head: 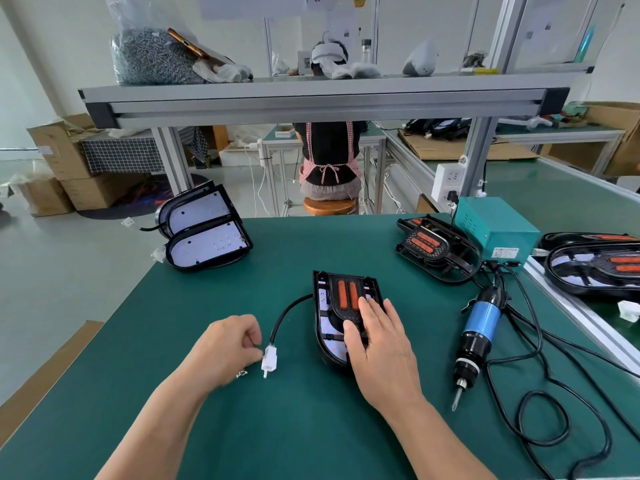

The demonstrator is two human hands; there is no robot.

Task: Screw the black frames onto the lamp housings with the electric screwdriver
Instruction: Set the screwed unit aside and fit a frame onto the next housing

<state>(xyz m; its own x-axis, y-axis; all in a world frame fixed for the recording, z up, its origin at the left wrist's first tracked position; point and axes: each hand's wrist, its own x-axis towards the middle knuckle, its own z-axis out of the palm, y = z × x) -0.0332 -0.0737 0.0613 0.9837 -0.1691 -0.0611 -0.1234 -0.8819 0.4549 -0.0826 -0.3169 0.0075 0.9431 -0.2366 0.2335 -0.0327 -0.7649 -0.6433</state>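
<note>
A lamp housing [325,306] with a black frame [346,292] and two orange reflectors lies in the middle of the green table. My right hand [381,344] rests flat on its near right part, fingers spread. My left hand [228,348] is curled to the left of it, fingertips pinched, beside the white connector [269,358] on the housing's black cable. Whether it pinches a screw I cannot tell. A few small screws [241,374] lie by my left wrist. The electric screwdriver [476,336] lies on the table to the right, tip toward me.
Two bare housings [204,230] stand stacked at the far left. A finished lamp [434,247] and a teal power box [495,226] sit far right; more lamps [595,265] on the side bench. Screwdriver cables [540,407] loop at the right. A person sits beyond the table.
</note>
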